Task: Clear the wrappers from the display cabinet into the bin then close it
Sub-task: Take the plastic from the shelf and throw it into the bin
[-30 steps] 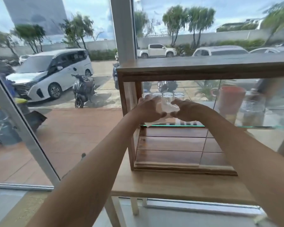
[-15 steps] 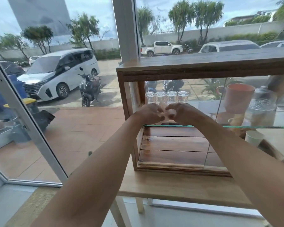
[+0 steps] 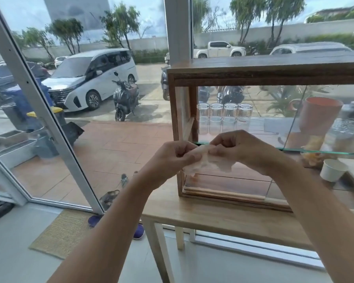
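A clear crumpled wrapper hangs between both of my hands, just in front of the display cabinet's open left side. My left hand pinches its left end and my right hand grips its right end. The wooden display cabinet stands on a light wooden table and has a glass shelf at mid height. A sliding glass pane covers the cabinet's right part. No bin is in view.
Several upturned glasses stand beyond the cabinet. An orange pot and a white paper cup sit at the right. A floor mat and shoes lie left of the table, by the glass door frame.
Both hands have drawn back toward me and lower, out of the cabinet, with the wrapper between them. The view has shifted slightly left and down.
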Demonstrator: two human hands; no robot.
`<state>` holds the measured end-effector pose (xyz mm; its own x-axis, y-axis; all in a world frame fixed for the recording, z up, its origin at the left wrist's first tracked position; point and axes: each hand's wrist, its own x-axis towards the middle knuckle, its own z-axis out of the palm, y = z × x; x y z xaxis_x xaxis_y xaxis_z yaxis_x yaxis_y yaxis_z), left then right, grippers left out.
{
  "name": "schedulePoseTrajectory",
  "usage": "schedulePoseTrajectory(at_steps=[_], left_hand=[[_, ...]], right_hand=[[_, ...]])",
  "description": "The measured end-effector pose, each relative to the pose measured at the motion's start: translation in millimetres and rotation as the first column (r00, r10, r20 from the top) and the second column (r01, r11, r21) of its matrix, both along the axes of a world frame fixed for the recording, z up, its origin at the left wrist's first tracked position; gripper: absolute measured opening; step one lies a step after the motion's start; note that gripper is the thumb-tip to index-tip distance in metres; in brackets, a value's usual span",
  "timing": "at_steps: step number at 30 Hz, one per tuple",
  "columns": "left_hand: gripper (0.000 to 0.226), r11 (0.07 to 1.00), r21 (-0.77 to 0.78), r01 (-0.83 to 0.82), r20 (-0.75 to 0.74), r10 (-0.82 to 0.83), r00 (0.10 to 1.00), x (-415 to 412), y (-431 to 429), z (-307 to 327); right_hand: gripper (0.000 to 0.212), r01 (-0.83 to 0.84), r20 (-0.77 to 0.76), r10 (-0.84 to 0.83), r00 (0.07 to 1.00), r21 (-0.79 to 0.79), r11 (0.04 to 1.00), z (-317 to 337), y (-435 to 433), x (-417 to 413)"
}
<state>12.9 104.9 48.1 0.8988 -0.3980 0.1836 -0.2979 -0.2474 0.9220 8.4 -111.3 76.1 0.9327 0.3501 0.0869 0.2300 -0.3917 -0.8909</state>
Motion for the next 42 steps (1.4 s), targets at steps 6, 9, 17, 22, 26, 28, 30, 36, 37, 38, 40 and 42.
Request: schedulePoseTrajectory(at_steps=[6,9,17,22,26,28,30,36,37,38,40,42], left_hand=[[0.031,0.963,-0.264,-0.059,-0.229,-0.003,0.973,-35,60,-58],[0.039,0.945,-0.269,-0.187,-0.334,0.091,0.938,-53,92,-90],[0.012,0.805,-0.228,-0.547,-0.634,0.304,0.711,-103,164,-180],[0.009,0.715,-0.074,-0.695,-0.731,0.435,0.526,-127,192,-253],[0.012,0.650,0.011,-0.760,-0.803,0.459,0.381,-139,200,-321],[0.011,0.631,0.052,-0.774,-0.837,0.451,0.311,-142,201,-358],[0.011,0.619,0.096,-0.780,-0.862,0.443,0.246,-145,199,-398],[0.016,0.632,0.209,-0.746,-0.909,0.406,0.089,-152,188,-522],[0.017,0.633,0.217,-0.743,-0.919,0.390,0.063,-155,186,-543],[0.018,0.633,0.228,-0.740,-0.926,0.376,0.036,-157,183,-561],[0.019,0.634,0.256,-0.730,-0.932,0.362,-0.013,-161,179,-597],[0.021,0.636,0.276,-0.721,-0.935,0.351,-0.048,-162,175,-628]], right_hand=[[0.021,-0.168,-0.126,0.188,0.974,0.152,0.974,-45,60,-14],[0.025,-0.221,-0.218,0.265,0.939,0.209,0.953,-72,97,-15],[0.019,-0.304,-0.561,0.413,0.718,0.281,0.910,-177,194,-15],[0.006,-0.268,-0.709,0.389,0.589,0.283,0.921,-261,236,-25],[0.005,-0.203,-0.796,0.301,0.526,0.226,0.953,-333,253,-32],[0.011,-0.163,-0.833,0.238,0.499,0.179,0.970,-372,258,-35],[0.016,-0.139,-0.863,0.171,0.476,0.118,0.983,-412,260,-40],[0.018,-0.103,-0.918,0.013,0.396,-0.030,0.994,-530,260,-50],[0.016,-0.109,-0.922,-0.005,0.387,-0.051,0.993,-549,259,-52],[0.013,-0.122,-0.925,-0.022,0.378,-0.074,0.990,-567,257,-54],[0.009,-0.145,-0.929,-0.057,0.364,-0.118,0.982,-601,254,-56],[0.008,-0.161,-0.929,-0.089,0.359,-0.155,0.975,-631,251,-56]])
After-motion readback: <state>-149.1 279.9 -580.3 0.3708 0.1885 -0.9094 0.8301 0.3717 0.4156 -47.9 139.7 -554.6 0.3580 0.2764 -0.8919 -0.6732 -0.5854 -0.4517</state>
